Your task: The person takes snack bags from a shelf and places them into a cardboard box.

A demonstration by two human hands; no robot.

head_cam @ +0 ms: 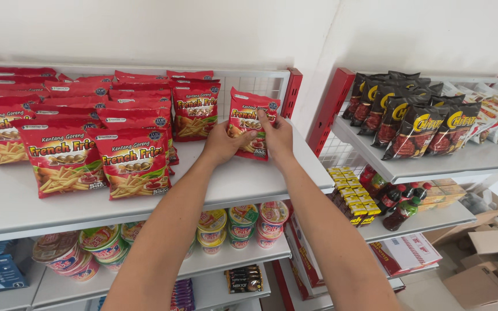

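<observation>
Red foil: snack bag is glossy red w/ a fries picture, standing alone at the 3 o'clock end of the white shelf, well apart from the stacked rows.
Left grip: left hand clasps the bag's lower left edge, thumb across the front.
Right grip: right hand pinches the right side, fingers curled on the top corner; both closed on the bag.
Bag position: upright, bottom resting on or just above the shelf, can't tell which; wire back panel just behind at 12 o'clock.
Long axis: vertical, top seam toward 12, base toward 6; printed face looks toward the camera, tilted slightly back.
Risk 1: puffed base is narrow, so the bag probably tips fwd or back once let go, with no neighbour bracing it.
Risk 2: the shelf's end, by the red post at 3 o'clock, is near; a sideways nudge could send it off.
Risk 3: hard squeeze may crush the contents.
Neighbours: same bags lie at 9 o'clock; cup noodles below.
</observation>
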